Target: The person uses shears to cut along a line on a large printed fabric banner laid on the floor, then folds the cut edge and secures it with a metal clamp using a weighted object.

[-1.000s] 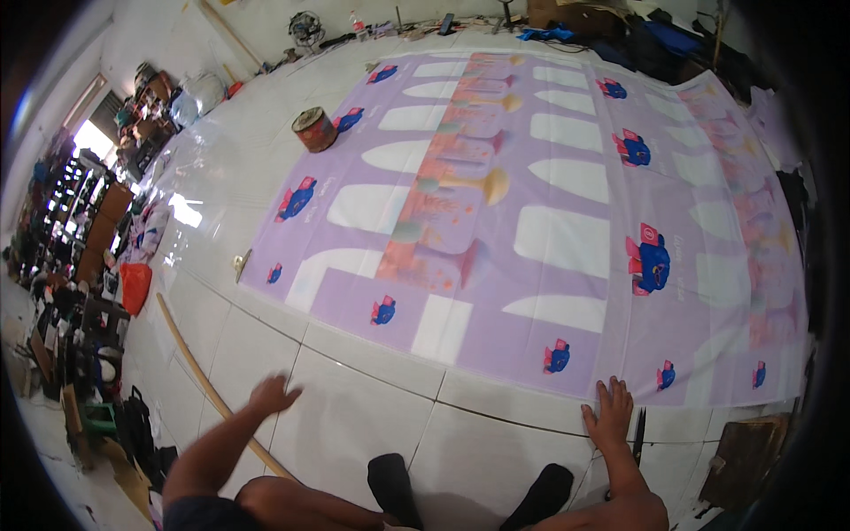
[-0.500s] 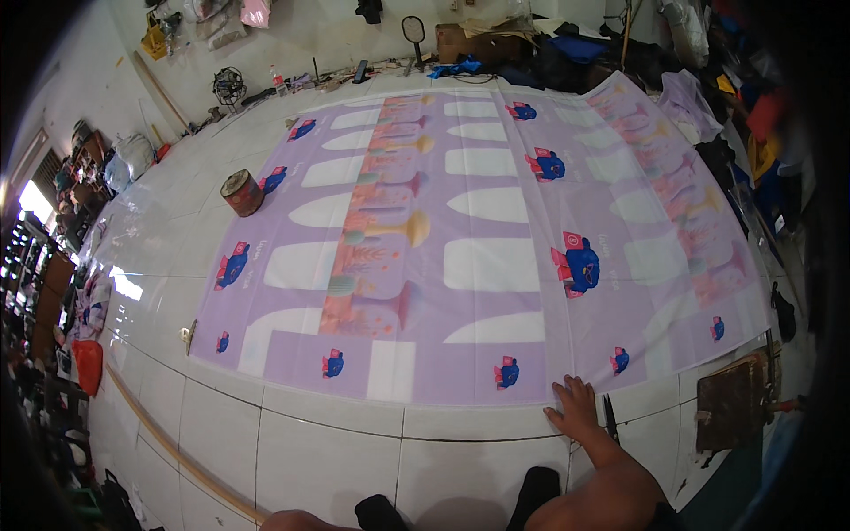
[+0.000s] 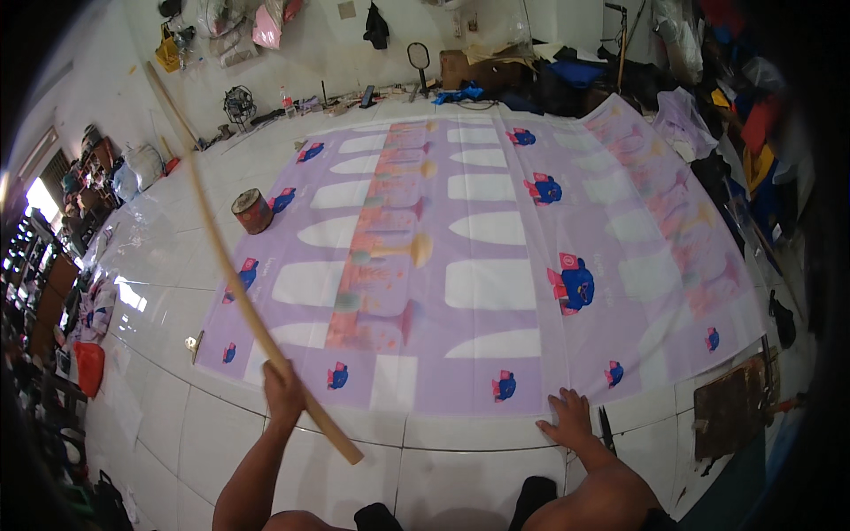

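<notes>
A large lilac printed fabric sheet [image 3: 487, 320], with white shapes and blue cartoon figures, lies spread over the tiled floor. My left hand [image 3: 283, 398] is closed round a long wooden stick [image 3: 232, 273] near its lower end. The stick slants up and left across the sheet's left part. My right hand [image 3: 569, 419] rests with fingers spread on the near edge of the fabric. Just right of it lie dark scissors [image 3: 606, 431], partly hidden by my forearm. A rusty round can [image 3: 252, 212] stands at the sheet's left edge.
A metal clip [image 3: 193, 346] sits at the near left corner. A worn brown board-like piece [image 3: 728, 411] lies at the near right. Piled bags and cloth [image 3: 753, 133] crowd the right side. Along the back wall stand a small fan [image 3: 239, 106] and a racket [image 3: 418, 58].
My left hand has come into view and lifted the wooden stick from the floor at the left, over the fabric. My right hand stays at the near edge. The view has tilted up slightly.
</notes>
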Demonstrator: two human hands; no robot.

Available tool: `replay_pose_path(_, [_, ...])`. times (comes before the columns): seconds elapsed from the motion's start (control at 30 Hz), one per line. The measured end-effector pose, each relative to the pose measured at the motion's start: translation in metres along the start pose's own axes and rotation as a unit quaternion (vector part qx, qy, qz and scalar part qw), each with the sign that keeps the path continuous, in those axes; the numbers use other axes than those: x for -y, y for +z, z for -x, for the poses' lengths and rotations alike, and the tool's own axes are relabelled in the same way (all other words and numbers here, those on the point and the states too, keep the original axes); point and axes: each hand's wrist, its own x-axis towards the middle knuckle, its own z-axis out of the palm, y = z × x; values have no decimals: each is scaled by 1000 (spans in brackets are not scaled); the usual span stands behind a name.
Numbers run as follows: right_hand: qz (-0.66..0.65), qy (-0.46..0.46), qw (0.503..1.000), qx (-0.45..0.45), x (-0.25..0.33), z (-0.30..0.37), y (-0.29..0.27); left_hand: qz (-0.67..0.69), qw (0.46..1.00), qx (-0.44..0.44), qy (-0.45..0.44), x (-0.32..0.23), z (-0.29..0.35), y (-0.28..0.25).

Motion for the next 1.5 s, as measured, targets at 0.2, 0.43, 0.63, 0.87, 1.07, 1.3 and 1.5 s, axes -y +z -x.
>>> replay_pose_path(0.2, [28, -8, 1000, 4, -2, 2, 3, -53, 993, 97, 43, -3, 45, 116])
replay_pose_path(0.43, [20, 1, 1000, 20, 3, 2, -1, -97, 977, 183, -41, 4, 69, 164])
replay_pose_path(0.63, [26, 1, 1000, 7, 0, 1, 3, -98, 970, 208, -81, 14, 77, 177])
replay_pose_path(0.87, [42, -12, 999, -4, 7, -2, 0, -195, 942, 266, -62, 29, 65, 157])
replay_pose_path(1.07, [106, -163, 978, 68, 14, -38, -67, -222, 961, 146, 75, 54, 27, 110])
replay_pose_path(1.3, [35, -182, 953, 241, 177, -138, -99, -283, 941, 145, 114, 138, 28, 89])
replay_pose_path(1.5, [-91, -31, 983, 157, 305, -139, 14, -278, 940, 157, 118, 135, 34, 103])
